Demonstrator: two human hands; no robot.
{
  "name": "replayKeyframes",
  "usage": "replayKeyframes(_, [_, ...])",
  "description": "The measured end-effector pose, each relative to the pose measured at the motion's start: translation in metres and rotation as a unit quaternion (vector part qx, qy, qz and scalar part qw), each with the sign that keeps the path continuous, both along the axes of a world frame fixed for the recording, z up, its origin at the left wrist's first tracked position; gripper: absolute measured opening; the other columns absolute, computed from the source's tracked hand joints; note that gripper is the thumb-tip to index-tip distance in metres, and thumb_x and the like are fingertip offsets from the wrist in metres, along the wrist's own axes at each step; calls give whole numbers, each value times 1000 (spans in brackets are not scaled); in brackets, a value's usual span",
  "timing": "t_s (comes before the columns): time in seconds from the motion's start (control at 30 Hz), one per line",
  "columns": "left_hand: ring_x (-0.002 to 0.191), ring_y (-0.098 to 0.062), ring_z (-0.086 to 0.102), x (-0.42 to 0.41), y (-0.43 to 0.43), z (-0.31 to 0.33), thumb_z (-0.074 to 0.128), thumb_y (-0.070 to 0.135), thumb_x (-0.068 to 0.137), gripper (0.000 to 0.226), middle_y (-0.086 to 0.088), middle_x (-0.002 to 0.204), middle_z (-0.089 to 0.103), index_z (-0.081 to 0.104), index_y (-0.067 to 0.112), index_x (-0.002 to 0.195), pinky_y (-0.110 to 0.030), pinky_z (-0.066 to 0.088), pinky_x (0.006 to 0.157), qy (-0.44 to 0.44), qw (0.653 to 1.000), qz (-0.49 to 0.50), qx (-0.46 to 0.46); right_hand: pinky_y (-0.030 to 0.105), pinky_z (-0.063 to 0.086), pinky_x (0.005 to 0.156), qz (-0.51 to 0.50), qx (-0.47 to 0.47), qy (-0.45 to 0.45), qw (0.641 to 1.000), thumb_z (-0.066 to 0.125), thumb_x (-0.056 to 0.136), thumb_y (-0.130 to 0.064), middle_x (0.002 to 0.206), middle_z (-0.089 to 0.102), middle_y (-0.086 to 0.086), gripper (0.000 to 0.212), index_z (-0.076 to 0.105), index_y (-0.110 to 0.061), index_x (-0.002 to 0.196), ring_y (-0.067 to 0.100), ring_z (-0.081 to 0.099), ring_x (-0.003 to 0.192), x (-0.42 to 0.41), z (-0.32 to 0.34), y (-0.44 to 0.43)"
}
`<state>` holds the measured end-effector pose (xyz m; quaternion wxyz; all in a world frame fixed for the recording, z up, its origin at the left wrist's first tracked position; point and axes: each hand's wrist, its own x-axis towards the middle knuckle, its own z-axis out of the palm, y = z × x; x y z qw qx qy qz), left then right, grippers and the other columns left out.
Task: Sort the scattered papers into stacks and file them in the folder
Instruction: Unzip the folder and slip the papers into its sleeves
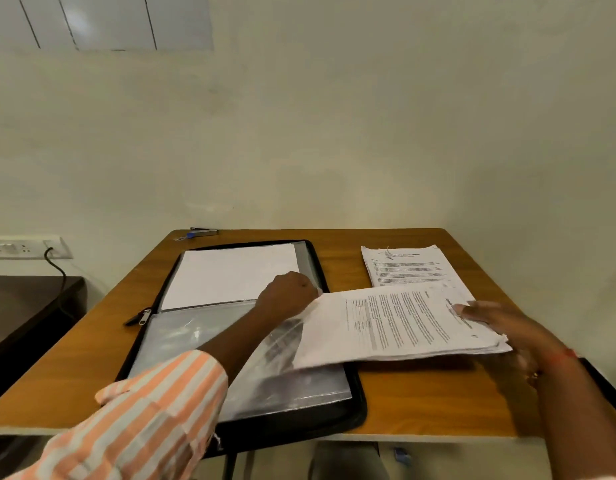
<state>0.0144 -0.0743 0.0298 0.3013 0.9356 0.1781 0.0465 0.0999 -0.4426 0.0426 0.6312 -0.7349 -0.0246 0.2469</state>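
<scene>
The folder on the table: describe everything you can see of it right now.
The folder is a black zip case lying open and flat on the wooden table, its zip pull lying beside the left edge. The far half shows a white sheet; the near half holds glossy clear sleeves. The left hand pinches one of them at the right side, and the paper stack held by the right hand overlaps that edge.

One head-worn wide-angle view looks forward and down across the near table (421, 393) to the wall (334, 133).
</scene>
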Motion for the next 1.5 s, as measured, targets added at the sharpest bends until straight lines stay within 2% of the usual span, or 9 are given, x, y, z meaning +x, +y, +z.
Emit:
replayKeyframes(0.07, [100,-17,67,-21,-4,-6,62,48,93,28,3,108,73,76,25,100,-32,53,91,6,997,-32,67,51,58,87,-6,23,31,999,71,85,-12,110,73,22,37,65,0,119,39,73,96,2,-7,-3])
replayKeyframes(0.13, [118,-18,61,-44,-9,-17,60,53,95,40,2,132,66,71,27,124,-30,47,99,3,992,-73,104,49,61,78,-18,4,25,1000,67,91,-5,104,76,18,25,65,-5,116,36,75,91,0,-17,-4])
replayKeyframes(0.23, [150,-19,29,-72,-17,-37,37,68,99,67,5,164,32,37,32,155,-43,26,123,49,978,-120,161,40,60,71,-61,-78,-61,993,69,92,-5,96,77,10,26,66,-14,116,30,76,81,-4,-33,-3])
replayKeyframes(0.43, [158,-18,-3,-84,-26,-57,15,73,98,77,5,171,-5,3,33,163,-42,2,128,59,967,-134,206,32,54,70,-73,-113,-181,974,67,95,-10,114,72,3,28,68,-19,122,21,70,95,-24,-41,39])
replayKeyframes(0.6, [157,-14,-2,-90,-28,-52,20,74,98,75,11,170,-3,8,37,162,-37,-4,124,49,970,-133,197,32,59,67,-23,-65,-144,987,70,94,-17,103,73,-7,22,66,-29,112,15,74,86,-43,-37,70])
replayKeyframes(0.77, [157,-13,0,-102,-26,-53,22,74,98,75,11,170,1,11,36,162,-37,-2,125,41,972,-120,197,31,49,69,-157,-121,-215,956,70,93,-14,100,69,-1,2,71,-16,93,15,62,91,-47,-54,72])
replayKeyframes(0.97, [157,-15,3,-104,-33,-57,22,74,98,76,9,170,5,16,33,162,-37,1,126,30,976,-110,185,22,47,67,-83,-103,-250,959,67,95,-16,95,71,-8,10,74,-22,91,10,64,91,-76,-70,136])
replayKeyframes(1.17, [157,-17,7,-103,-32,-60,23,75,96,77,9,170,9,20,34,161,-43,6,128,17,978,-99,181,41,63,73,-27,-80,-212,974,66,97,-23,95,74,-14,10,75,-26,99,8,72,82,-90,-68,151])
replayKeyframes(1.5, [156,-11,13,-110,-35,-58,28,69,101,69,10,168,20,27,33,160,-31,9,124,-40,986,-78,138,15,49,71,53,-87,-193,976,57,101,-24,98,71,-13,19,75,-24,96,3,65,93,-101,-57,183])
